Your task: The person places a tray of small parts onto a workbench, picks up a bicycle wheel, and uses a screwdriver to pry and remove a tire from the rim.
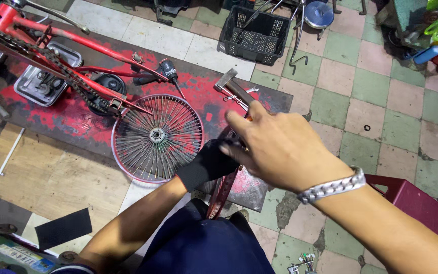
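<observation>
- The left hand (210, 165), in a black glove, is clenched around a dark red rim-like part (222, 195) that stands between the person's knees. The bare right hand (280, 147) reaches over it with fingers loosely spread and closed on nothing that I can see.
- That red part is held upright, just in front of the lap and just beside the spoked wheel (157, 137) lying flat on the red-stained mat (214, 96).
- My judgement – the gloved grip should stay low and firm so the part cannot twist while the other hand comes in.
- A hammer (234, 86) lies on the mat beyond the right fingertips, near a small wrench (251, 90). Pick it up by the handle, away from the head.
- The red bicycle frame (51, 45) and its chain crowd the left side – best keep elbows clear.
</observation>
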